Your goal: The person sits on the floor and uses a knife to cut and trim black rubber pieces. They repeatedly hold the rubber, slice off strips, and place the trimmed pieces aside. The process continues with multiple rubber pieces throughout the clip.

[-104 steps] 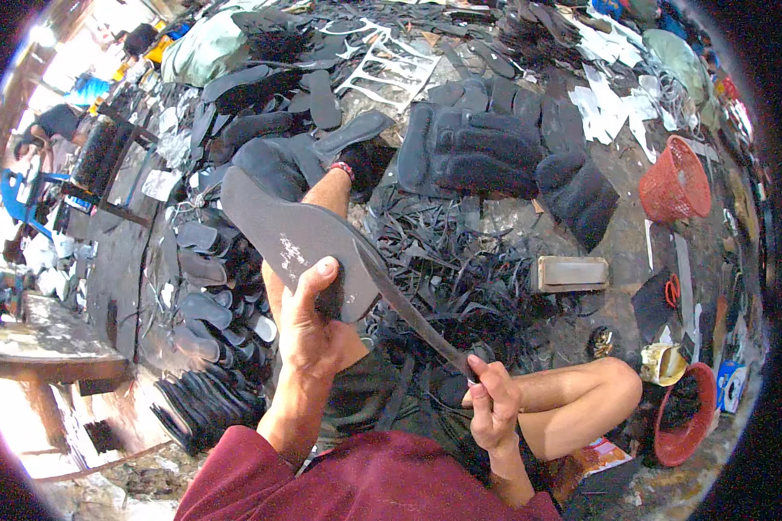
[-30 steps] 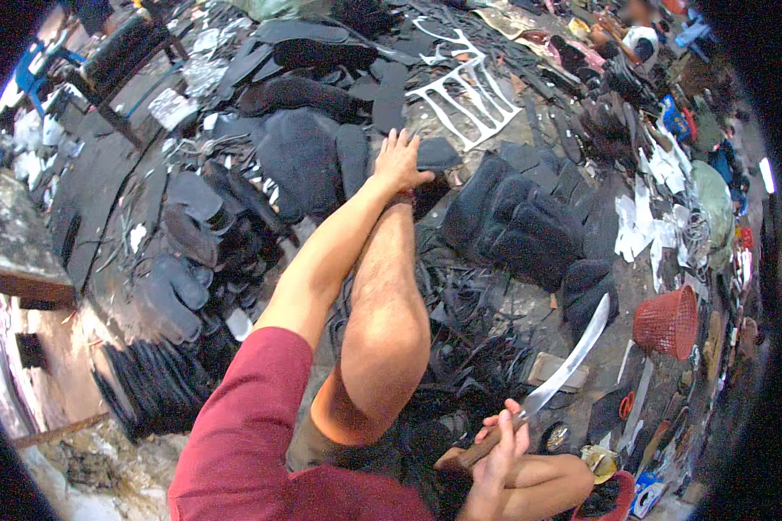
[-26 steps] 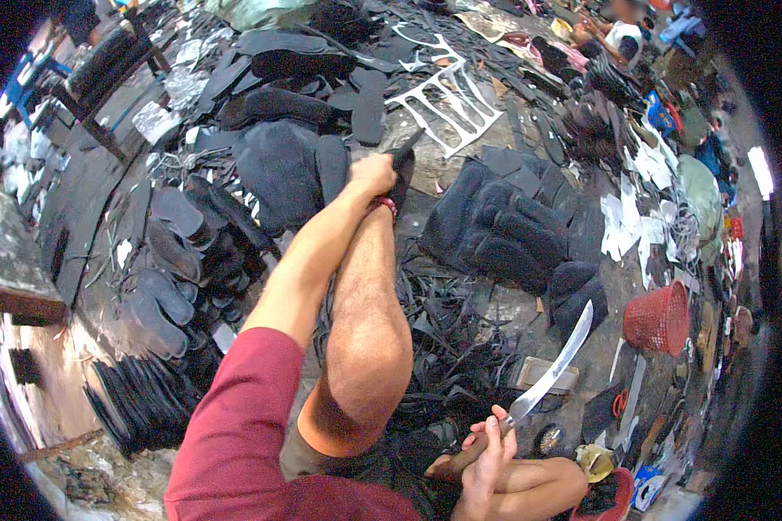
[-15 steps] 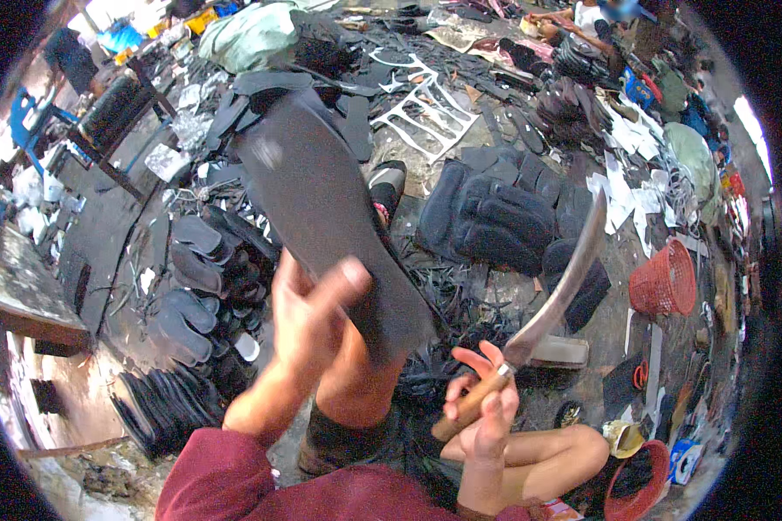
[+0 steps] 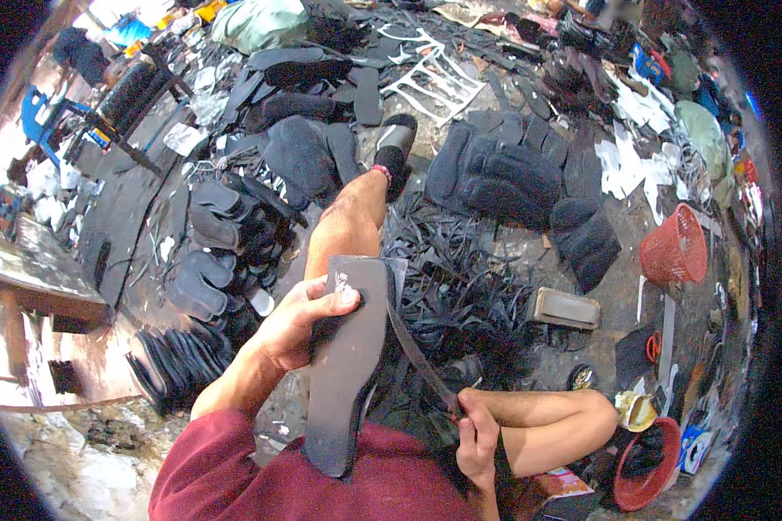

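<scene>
My left hand [image 5: 300, 321] grips a dark, sole-shaped piece of foam sheet [image 5: 349, 373] near its upper end, thumb on top. The piece stands over my lap, its lower end against my maroon shirt. A pale scuffed patch shows beside the thumb. My right hand [image 5: 478, 438] is closed at the right of it, around a knife whose handle my fingers hide. The narrow, curved knife blade [image 5: 421, 360] slants up and left to the right edge of the foam piece. Whether it touches the edge, I cannot tell.
Black offcut strips [image 5: 460, 269] pile up beyond my knee. Stacked dark soles [image 5: 182, 365] stand at the left, and black padded pieces [image 5: 504, 174] lie ahead. To the right are a red basket [image 5: 673, 247], a grey rectangular block [image 5: 566, 308] and a red tub [image 5: 647, 469].
The foam piece has swung down and toward me and is now held by its upper end. My right hand has moved lower, bringing the knife from out at the right to the piece's edge.
</scene>
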A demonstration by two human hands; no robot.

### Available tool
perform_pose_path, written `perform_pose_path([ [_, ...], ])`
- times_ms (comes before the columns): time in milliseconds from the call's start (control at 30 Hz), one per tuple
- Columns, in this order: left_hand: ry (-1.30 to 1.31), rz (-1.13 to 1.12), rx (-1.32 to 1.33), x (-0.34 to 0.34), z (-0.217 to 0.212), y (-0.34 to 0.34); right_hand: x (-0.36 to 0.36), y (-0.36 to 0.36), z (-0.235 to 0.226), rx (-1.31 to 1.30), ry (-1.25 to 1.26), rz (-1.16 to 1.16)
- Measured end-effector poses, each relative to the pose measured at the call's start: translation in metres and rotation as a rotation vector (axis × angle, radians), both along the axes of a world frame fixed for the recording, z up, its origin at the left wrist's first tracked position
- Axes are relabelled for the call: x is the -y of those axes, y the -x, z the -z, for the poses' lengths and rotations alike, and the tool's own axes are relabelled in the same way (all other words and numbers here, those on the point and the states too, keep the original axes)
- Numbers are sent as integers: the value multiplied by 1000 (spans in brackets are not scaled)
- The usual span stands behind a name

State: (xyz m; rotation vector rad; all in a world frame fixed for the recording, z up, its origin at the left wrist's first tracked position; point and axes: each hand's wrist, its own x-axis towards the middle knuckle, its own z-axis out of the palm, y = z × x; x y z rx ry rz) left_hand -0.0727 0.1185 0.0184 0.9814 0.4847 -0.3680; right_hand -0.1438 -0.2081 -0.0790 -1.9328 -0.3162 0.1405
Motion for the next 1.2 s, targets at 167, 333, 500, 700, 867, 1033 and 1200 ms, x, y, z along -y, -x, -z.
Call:
perform_pose_path([
  [167, 77, -90, -46, 7, 8, 6, 12, 28, 18, 73, 33, -63],
  [333, 65, -75, 6, 19, 10, 3, -34, -10, 20, 213, 25, 3],
  [500, -20, 5, -50, 13, 3, -2, -64, -73, -7, 214, 1, -34],
  [700, -45, 100, -61, 4, 7, -5, -64, -127, -52, 215, 74, -259],
  [867, -129, 260, -33, 5, -5, -21, -44, -172, -77, 149, 129, -531],
  [1033, -226, 396, -163, 4, -9, -24, -72, -209, -104, 114, 218, -770],
  [1200, -551, 643, 5, 4, -5, -26, -96, -229, -108, -41, 260, -952],
])
